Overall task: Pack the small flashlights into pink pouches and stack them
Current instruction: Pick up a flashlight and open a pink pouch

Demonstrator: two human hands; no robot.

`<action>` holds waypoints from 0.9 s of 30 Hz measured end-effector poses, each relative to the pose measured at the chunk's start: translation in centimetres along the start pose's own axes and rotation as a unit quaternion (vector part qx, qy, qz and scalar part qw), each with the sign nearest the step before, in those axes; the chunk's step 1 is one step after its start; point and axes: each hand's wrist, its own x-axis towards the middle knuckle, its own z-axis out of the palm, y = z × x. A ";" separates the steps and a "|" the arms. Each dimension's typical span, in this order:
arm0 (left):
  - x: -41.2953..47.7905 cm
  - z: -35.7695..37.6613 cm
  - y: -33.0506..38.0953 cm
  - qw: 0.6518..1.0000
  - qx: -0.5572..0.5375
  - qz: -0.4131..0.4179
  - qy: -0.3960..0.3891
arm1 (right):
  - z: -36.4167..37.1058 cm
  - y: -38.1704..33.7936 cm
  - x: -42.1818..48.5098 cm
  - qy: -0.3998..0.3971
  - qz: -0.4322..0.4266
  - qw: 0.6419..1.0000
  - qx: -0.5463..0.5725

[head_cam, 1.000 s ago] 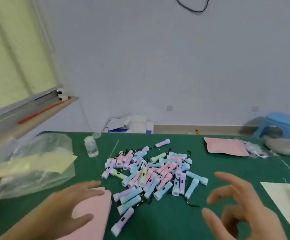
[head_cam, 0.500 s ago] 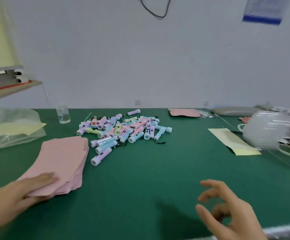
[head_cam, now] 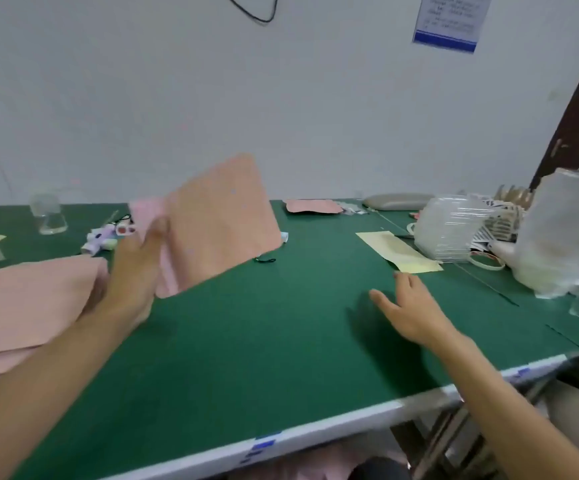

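Green table (head_cam: 281, 341): left hand (head_cam: 132, 271) grips lifted pink pouch (head_cam: 218, 220) (blurred); right hand (head_cam: 409, 306) spread, empty.

Raised pink pouch (head_cam: 211, 220) motion-blurred; edges soft, opening not discernible. It hides most of the flashlight pile (head_cam: 106, 235); only a few at its left edge show, colours smeared, count not determinable. Left hand (head_cam: 132, 271) blurred; fingertips behind the pouch, grip not resolvable. Pouch stack (head_cam: 28, 306) cut by the left frame edge; number of pouches unreadable. Clear jar (head_cam: 47, 214) blurred, contents unclear. Wall notice (head_cam: 449, 20) cut by the top edge, print illegible. Plastic bag (head_cam: 565, 230) cut by the right edge; clutter behind it indistinct. Right forearm leaves frame at bottom right.
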 end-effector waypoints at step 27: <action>0.4 3.0 -6.7 0.974 0.066 -0.092 -0.198 | 11.5 -15.1 10.5 0.056 -0.208 0.977 -0.007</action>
